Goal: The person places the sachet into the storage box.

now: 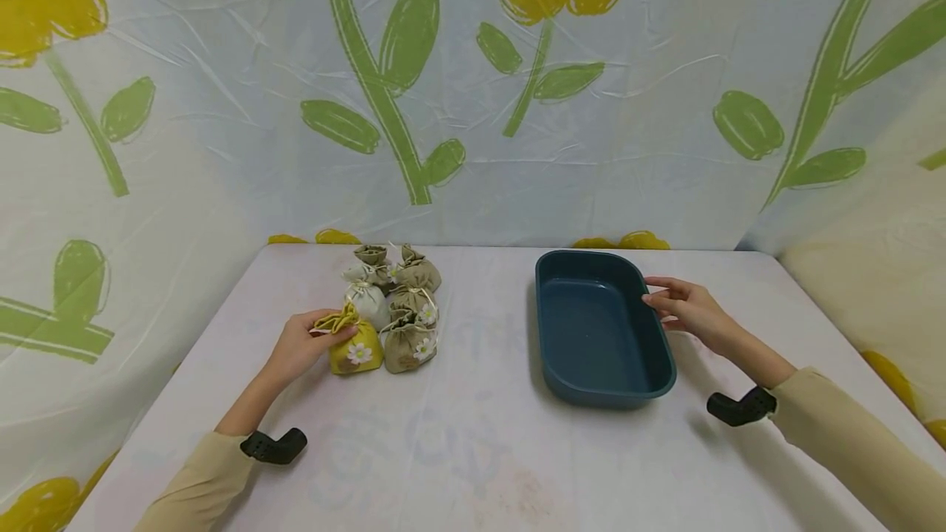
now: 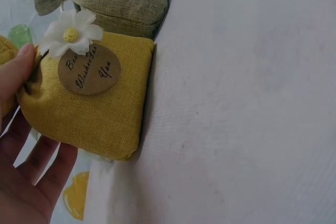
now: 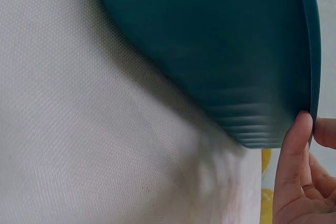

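Observation:
In the head view my left hand (image 1: 298, 347) grips a yellow drawstring pouch (image 1: 344, 360) by its gathered neck. The left wrist view shows the yellow pouch (image 2: 105, 116) close up, with a white flower (image 2: 71, 35) and a round brown tag reading "Best Wishes For You"; the thumb lies at the neck, fingers behind. On the right, my right hand (image 1: 695, 314) pinches the right rim of a dark blue rectangular basin (image 1: 594, 339). Thumb and finger straddle that rim in the right wrist view, where the basin's outer wall (image 3: 210, 51) slopes down to the table.
Several more pouches stand bunched beside the yellow one: a white pouch (image 1: 367, 302) behind it and olive-brown ones, such as the front brown pouch (image 1: 402, 351). The white-covered table (image 1: 473, 450) reaches back to a flower-printed curtain (image 1: 473, 212).

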Tool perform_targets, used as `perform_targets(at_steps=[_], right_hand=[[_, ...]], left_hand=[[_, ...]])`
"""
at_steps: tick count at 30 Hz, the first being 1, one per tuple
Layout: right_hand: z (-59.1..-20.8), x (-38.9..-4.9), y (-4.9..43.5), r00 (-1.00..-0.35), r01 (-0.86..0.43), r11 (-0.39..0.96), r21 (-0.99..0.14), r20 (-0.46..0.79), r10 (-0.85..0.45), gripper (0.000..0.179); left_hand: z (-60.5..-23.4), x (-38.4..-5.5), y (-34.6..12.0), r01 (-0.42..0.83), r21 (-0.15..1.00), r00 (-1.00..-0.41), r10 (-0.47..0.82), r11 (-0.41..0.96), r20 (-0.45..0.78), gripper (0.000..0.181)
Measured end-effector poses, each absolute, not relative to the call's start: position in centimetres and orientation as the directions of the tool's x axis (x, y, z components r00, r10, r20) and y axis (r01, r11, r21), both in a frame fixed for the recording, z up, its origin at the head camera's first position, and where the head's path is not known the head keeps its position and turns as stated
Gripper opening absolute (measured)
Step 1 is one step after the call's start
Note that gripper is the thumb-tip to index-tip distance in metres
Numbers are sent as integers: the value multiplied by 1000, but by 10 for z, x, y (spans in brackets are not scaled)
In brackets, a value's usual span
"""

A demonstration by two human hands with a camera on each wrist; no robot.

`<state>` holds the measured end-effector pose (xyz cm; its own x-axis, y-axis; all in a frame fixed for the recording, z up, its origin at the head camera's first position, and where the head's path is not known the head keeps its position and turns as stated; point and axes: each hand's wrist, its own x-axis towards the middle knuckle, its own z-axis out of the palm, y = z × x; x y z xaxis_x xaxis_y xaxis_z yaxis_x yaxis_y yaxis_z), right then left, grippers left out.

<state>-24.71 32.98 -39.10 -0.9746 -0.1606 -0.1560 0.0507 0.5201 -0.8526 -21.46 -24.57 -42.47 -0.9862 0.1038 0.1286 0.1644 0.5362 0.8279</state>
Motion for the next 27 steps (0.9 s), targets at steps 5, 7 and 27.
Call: perform_targets(at_steps=[5,7,27], right_hand=[[-392,-248,329,-974,61,511,-858,-163,-157,66],[-392,-248,329,-974,63,513,-856,-166,-156,66],[-391,-245,329,-973,67,496,-866,-168,-160,66]], left_hand=[[-421,-210,-243,198,795,-980,86,573,181,36],[-420,-208,-243,208,781,-976,77,588,202,35],[-380,-184,-232,302,743,-948,109,598,298,25]])
